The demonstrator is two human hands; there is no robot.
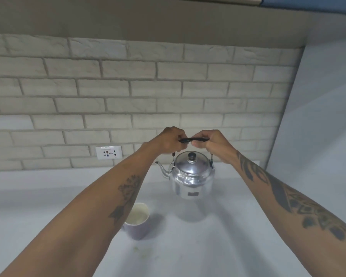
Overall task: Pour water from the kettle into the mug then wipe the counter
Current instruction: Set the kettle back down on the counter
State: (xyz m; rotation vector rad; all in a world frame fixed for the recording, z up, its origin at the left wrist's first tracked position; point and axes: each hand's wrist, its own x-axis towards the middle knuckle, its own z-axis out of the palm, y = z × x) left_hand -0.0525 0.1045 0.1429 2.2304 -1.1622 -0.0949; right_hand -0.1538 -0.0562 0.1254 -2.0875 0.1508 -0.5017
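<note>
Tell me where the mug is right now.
In the head view, the mug stands on the counter, partly behind the left forearm, nearer the person than the kettle and on its spout side.

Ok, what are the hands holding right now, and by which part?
Both hands, left and right, grip the shiny silver metal kettle by its black arched top handle, one at each end.

kettle (192,176): silver, black handle; mug (137,221): lilac, cream inside; wall (128,86): whitish brick pattern

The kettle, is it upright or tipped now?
Upright: the kettle hangs level from its handle, lid on top, spout not lowered.
</note>
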